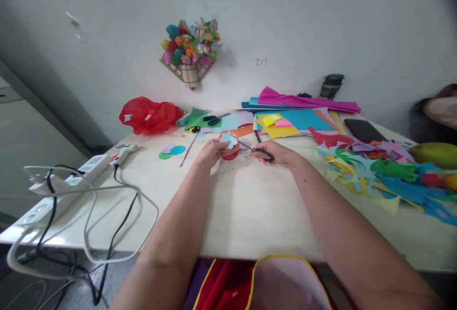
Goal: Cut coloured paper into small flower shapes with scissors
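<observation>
My left hand [210, 152] pinches a light blue paper flower [228, 140] laid over red-orange paper [234, 150]. In my right hand [276, 153] is a pair of black-handled scissors [264, 154], its blades pointing left at the edge of the flower. The blade tips reach the paper, but I cannot tell whether they are cutting into it. Left of my hands lie several paper circles, among them a blue circle [177, 150] and a green circle [165, 155]. A second pair of scissors [212, 120] rests on the papers behind.
A red plastic bag [150, 115] sits at the back left. Power strips [71, 181] with looping cables occupy the left side. Paper scraps [378, 172] spread over the right, near a phone [364, 130]. Coloured sheets [303, 120] are stacked at the back. Paper flowers [193, 43] hang on the wall.
</observation>
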Action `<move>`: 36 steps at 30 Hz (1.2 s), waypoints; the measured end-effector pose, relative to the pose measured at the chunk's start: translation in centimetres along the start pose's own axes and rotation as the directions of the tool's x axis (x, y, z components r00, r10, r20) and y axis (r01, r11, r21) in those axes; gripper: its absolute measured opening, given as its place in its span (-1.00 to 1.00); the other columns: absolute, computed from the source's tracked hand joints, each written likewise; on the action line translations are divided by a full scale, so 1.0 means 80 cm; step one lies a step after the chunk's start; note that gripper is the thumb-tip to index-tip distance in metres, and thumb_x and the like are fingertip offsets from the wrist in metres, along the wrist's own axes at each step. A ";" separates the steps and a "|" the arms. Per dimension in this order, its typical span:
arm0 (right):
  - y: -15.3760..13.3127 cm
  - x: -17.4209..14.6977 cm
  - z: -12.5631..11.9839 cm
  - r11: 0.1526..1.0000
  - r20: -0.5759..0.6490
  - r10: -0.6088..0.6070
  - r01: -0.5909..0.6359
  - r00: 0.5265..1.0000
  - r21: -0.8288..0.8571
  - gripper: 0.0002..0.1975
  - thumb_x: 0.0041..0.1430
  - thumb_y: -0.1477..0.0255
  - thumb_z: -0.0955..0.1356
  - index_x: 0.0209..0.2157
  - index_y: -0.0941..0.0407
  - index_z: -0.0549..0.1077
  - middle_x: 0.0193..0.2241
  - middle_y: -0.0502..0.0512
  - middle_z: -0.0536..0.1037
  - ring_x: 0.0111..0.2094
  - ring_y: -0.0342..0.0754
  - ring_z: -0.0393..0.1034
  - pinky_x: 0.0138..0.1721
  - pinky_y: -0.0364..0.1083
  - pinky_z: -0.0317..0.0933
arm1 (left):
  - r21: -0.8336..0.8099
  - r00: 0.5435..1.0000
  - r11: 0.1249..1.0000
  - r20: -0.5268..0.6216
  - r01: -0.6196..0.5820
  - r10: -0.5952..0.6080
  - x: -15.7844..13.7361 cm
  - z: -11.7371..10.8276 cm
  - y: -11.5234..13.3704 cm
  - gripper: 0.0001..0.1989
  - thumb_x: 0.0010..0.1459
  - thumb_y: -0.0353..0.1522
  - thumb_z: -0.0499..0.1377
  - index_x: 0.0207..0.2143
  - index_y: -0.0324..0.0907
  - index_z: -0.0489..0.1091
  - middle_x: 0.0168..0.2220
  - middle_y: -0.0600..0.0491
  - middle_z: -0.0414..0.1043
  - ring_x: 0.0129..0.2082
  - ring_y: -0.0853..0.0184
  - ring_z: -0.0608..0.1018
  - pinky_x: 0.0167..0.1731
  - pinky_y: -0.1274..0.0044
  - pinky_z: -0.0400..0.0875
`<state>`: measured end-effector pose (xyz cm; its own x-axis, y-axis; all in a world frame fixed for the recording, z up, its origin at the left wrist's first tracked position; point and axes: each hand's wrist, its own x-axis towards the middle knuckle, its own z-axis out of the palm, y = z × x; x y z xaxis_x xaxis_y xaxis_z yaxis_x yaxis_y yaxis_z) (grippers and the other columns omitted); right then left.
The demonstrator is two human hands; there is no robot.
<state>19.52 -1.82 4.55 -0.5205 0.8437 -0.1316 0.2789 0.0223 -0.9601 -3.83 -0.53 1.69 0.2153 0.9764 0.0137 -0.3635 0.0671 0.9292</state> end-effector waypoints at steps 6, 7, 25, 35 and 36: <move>0.001 0.001 -0.002 1.000 0.005 0.005 -0.005 1.000 -0.017 -0.79 -0.05 0.35 0.43 -0.41 0.22 0.47 -0.75 -0.11 0.31 -0.74 -0.28 0.05 -0.69 -0.20 -0.11 | 0.003 0.999 1.000 0.031 -0.011 0.011 0.000 -0.003 0.000 -0.89 -0.05 -0.49 0.31 -0.39 -0.36 0.51 -0.41 -0.13 0.58 -0.39 0.23 0.64 -0.18 0.42 0.52; 0.001 0.001 -0.003 1.000 0.010 0.000 0.000 1.000 -0.018 -0.79 -0.05 0.35 0.43 -0.41 0.22 0.47 -0.75 -0.11 0.31 -0.74 -0.28 0.05 -0.69 -0.20 -0.11 | 0.004 0.999 1.000 0.033 -0.011 0.010 -0.001 -0.003 0.000 -0.89 -0.04 -0.49 0.31 -0.38 -0.36 0.52 -0.40 -0.13 0.58 -0.40 0.23 0.64 -0.17 0.42 0.51; 0.006 0.000 -0.012 0.998 0.034 -0.040 0.041 0.999 -0.054 -0.68 -0.12 0.25 0.45 -0.40 0.23 0.52 -0.74 -0.11 0.32 -0.73 -0.28 0.05 -0.66 -0.19 -0.11 | 0.034 0.999 0.999 0.035 -0.007 0.006 -0.006 -0.001 0.005 -0.84 -0.08 -0.48 0.33 -0.39 -0.42 0.54 -0.37 -0.19 0.58 -0.34 0.19 0.64 -0.15 0.42 0.47; 0.012 0.004 -0.010 0.999 0.032 -0.051 0.051 0.998 -0.017 -0.69 -0.10 0.27 0.45 -0.36 0.22 0.54 -0.74 -0.12 0.30 -0.71 -0.25 0.11 -0.67 -0.19 -0.05 | 0.018 1.000 1.000 0.030 -0.003 0.003 -0.009 0.004 0.007 -0.83 -0.09 -0.48 0.35 -0.38 -0.42 0.54 -0.38 -0.19 0.59 -0.33 0.18 0.65 -0.14 0.41 0.47; 0.012 0.004 -0.010 0.999 0.029 -0.047 0.048 0.998 -0.020 -0.69 -0.09 0.27 0.45 -0.36 0.22 0.54 -0.73 -0.12 0.32 -0.71 -0.25 0.11 -0.67 -0.20 -0.05 | 0.017 1.000 1.000 0.030 -0.004 0.004 -0.009 0.004 0.006 -0.83 -0.09 -0.48 0.35 -0.38 -0.42 0.54 -0.38 -0.18 0.59 -0.34 0.18 0.65 -0.15 0.41 0.48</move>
<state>20.22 -1.08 3.81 -0.5560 0.8259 -0.0932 0.2696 0.0731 -0.9602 -3.86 -1.28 2.27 0.2408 0.9702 0.0282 -0.3489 0.0594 0.9353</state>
